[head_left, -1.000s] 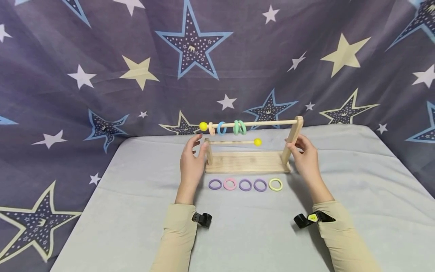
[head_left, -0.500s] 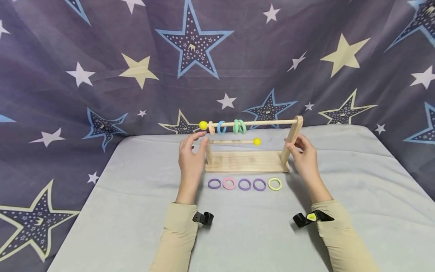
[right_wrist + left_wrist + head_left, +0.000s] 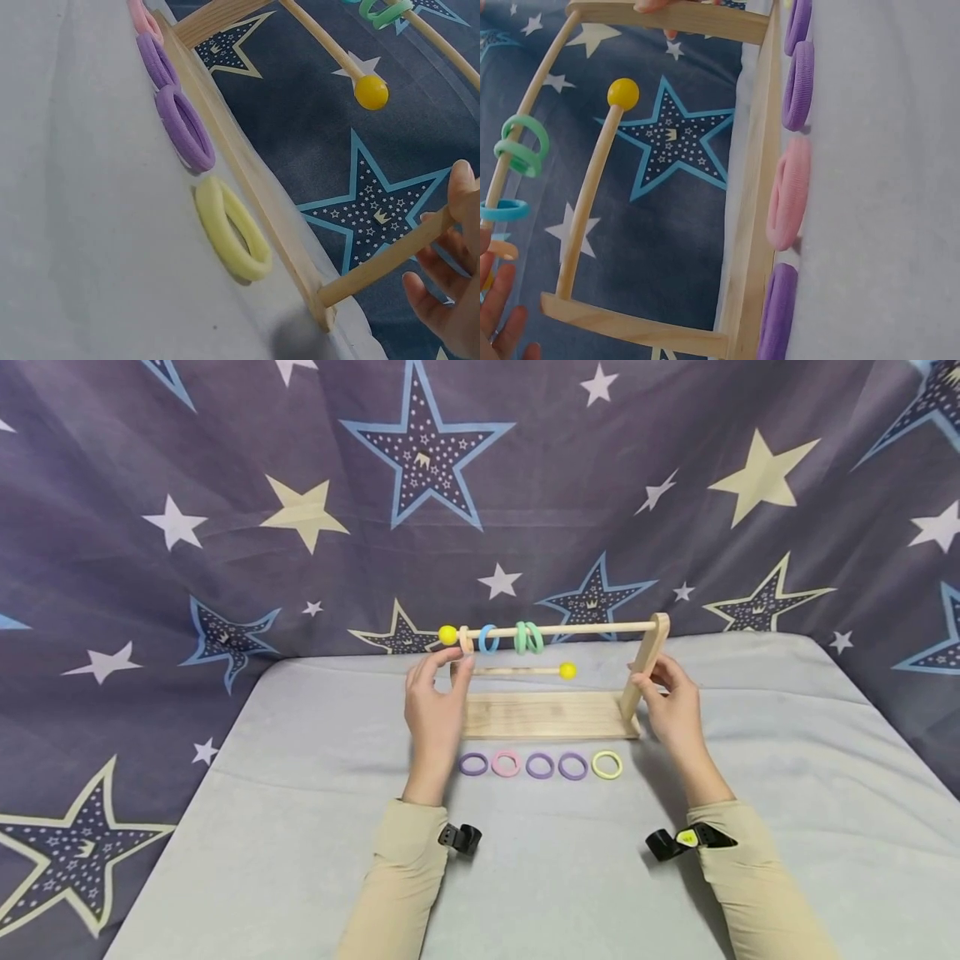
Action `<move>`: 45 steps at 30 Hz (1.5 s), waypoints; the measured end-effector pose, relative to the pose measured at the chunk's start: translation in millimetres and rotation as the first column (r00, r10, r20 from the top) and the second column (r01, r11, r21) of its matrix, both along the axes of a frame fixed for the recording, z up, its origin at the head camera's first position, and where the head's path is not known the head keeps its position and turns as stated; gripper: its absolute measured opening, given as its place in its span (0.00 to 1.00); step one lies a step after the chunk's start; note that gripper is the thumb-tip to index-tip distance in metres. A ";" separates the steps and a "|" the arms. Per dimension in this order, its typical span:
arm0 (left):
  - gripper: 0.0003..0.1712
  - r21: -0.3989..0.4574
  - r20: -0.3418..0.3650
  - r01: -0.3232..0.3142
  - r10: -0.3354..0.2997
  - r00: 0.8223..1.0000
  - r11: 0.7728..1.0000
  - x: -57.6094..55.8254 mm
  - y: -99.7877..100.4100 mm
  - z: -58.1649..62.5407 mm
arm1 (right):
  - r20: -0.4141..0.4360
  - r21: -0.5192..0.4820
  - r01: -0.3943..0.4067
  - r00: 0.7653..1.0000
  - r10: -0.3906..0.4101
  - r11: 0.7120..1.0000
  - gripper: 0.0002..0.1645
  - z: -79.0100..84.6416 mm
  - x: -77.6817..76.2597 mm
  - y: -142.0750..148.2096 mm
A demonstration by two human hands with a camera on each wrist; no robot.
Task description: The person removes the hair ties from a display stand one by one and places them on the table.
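Observation:
A wooden rack (image 3: 551,714) has two rods with yellow ball ends. On its upper rod (image 3: 585,630) hang a peach hair tie (image 3: 467,641), a blue hair tie (image 3: 488,640) and two green hair ties (image 3: 528,638). My left hand (image 3: 435,718) is at the rod's left end, its fingertips close by the peach hair tie; contact is unclear. In the left wrist view its fingers (image 3: 496,300) look fairly straight below that tie. My right hand (image 3: 675,697) grips the rack's right upright (image 3: 645,664) between thumb and fingers, also seen in the right wrist view.
In front of the rack lies a row of loose hair ties: purple (image 3: 473,764), pink (image 3: 506,764), two more purple ones and a yellow one (image 3: 607,765). The lower rod (image 3: 517,672) ends in a yellow ball (image 3: 567,671). A star-patterned cloth (image 3: 420,568) hangs behind.
My left hand has shifted right and slightly up, its thumb now in front of the left upright and its fingertips nearer the peach hair tie. The right hand stays on its upright.

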State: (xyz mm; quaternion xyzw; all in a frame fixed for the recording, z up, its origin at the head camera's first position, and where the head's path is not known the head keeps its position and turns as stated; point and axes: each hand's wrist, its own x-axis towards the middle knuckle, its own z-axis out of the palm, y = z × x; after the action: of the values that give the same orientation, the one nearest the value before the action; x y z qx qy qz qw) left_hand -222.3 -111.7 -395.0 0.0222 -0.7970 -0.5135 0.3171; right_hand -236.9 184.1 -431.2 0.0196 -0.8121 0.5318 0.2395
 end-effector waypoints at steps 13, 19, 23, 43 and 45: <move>0.12 -0.036 -0.019 -0.059 0.058 0.998 0.998 -3.5 5.3 5.7 | 0.007 -0.019 -0.015 1.000 0.016 1.000 0.23 -0.2 -1.3 1.7; 0.12 -0.056 -0.042 -0.086 0.084 0.996 0.995 -3.7 2.5 7.4 | 0.003 -0.021 -0.016 1.000 0.016 1.000 0.23 0.3 -1.5 1.9; 0.11 -0.066 -0.065 -0.090 0.086 0.994 0.994 -2.5 0.3 10.2 | 0.012 -0.024 -0.014 1.000 0.014 1.000 0.24 0.7 -1.2 1.5; 0.11 -0.182 -0.156 -0.100 0.072 0.985 0.978 -5.1 -13.2 18.7 | 0.035 -0.017 0.002 0.999 -0.001 1.000 0.23 0.9 -0.9 1.2; 0.11 -0.195 -0.158 -0.101 0.071 0.985 0.976 -5.2 -14.6 20.5 | 0.039 -0.014 0.004 0.999 -0.004 1.000 0.23 0.7 -0.7 1.3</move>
State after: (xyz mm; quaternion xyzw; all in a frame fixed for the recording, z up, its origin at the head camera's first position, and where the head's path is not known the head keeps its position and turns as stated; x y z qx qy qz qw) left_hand -227.5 -126.2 -374.5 -0.0143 -0.8171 -0.4160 0.3989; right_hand -237.6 185.3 -430.5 0.0060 -0.8129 0.5373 0.2248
